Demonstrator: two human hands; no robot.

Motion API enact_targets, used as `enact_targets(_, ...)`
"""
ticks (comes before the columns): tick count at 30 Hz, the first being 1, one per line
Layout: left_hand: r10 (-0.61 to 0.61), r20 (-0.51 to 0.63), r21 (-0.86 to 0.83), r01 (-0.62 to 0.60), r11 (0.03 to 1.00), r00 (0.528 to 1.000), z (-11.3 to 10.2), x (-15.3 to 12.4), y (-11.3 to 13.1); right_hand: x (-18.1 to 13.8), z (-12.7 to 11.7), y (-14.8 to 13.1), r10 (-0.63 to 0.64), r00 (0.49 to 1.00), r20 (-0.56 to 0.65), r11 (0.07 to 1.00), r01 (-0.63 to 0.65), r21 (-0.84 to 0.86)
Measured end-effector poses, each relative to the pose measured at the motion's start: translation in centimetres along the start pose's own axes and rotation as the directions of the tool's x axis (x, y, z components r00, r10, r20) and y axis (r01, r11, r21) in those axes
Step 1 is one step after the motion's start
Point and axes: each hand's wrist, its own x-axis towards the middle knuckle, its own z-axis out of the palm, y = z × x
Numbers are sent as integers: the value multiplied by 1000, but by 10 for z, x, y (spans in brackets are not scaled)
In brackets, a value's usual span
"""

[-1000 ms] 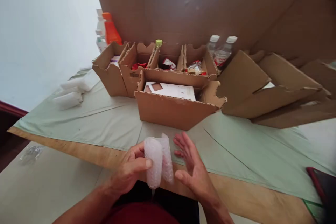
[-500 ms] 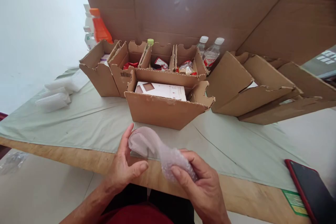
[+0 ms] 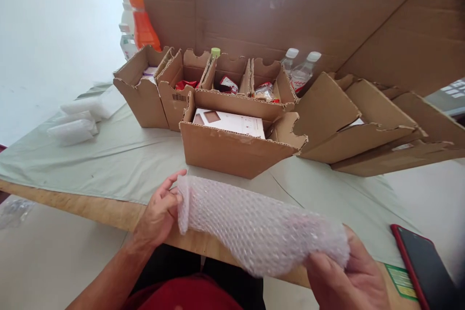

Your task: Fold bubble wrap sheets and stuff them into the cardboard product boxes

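A strip of clear bubble wrap (image 3: 250,223) is stretched between my two hands, above the table's front edge. My left hand (image 3: 160,210) pinches its left end, which is folded over. At the other end, my right hand (image 3: 345,271) grips the wrap between thumb and fingers, some of which show faintly through or are hidden behind it. Just beyond the wrap stands an open cardboard box (image 3: 232,152) with a white printed carton (image 3: 232,123) inside.
Several cardboard bins (image 3: 140,99) with packaged goods stand in a row behind, with more bins (image 3: 378,126) at right. Bottles (image 3: 145,26) stand against the cardboard backboard (image 3: 236,9). Folded plastic wrap (image 3: 74,128) lies at left. A red-cased phone (image 3: 425,261) rests at right.
The bubble wrap has gone from curled up to stretched out. My right hand has moved right with its end, and my left hand has closed on the other end.
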Motion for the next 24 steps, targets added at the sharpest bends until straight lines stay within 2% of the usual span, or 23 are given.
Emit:
enact_targets(2, -68, 7, -71, 68, 995, 998, 0, 1, 6, 3, -7, 12, -46, 996, -75, 993, 37, -116)
enact_targets(4, -106, 43, -91, 109, 990, 994, 3, 1, 7, 4, -11, 20, -98, 993, -68, 984, 86, -159)
enact_targets(7, -91, 27, 41, 90, 995, 995, 9, -1, -1, 2, -13, 21, -131, 991, 9, 979, 131, -157)
enact_targets(10, -5, -13, 202, 7, 979, 1000, 12, -1, -8, -4, -19, 13, -136, 982, 130, 981, 151, -118)
enact_targets(11, 25, -17, 231, -20, 973, 1000, 12, -1, -8, -5, -22, 10, -135, 981, 137, 981, 152, -118)
enact_targets(13, 86, -24, 292, -75, 954, 996, 9, -1, -5, -5, -26, 5, -147, 989, 33, 969, 151, -196)
enact_targets(15, 185, -28, 423, -156, 892, 982, 4, -1, -1, 1, -27, 7, -200, 971, -132, 912, 135, -387)
enact_targets(17, 309, -12, 633, -232, 739, 951, -4, 1, 3, 10, -26, 16, -290, 941, -172, 791, 135, -596)
enact_targets(20, 401, 46, 904, -209, 373, 915, -21, 3, 5, 25, -28, 42, -345, 938, -43, 573, 174, -801)
enact_targets(22, 428, 89, 973, -170, 156, 900, -33, 3, 6, 30, -35, 59, -367, 930, -16, 452, 163, -877)
enact_targets(24, 497, 152, 983, -184, 17, 854, -40, -1, 8, 30, -43, 66, -428, 903, -41, 378, 138, -915)
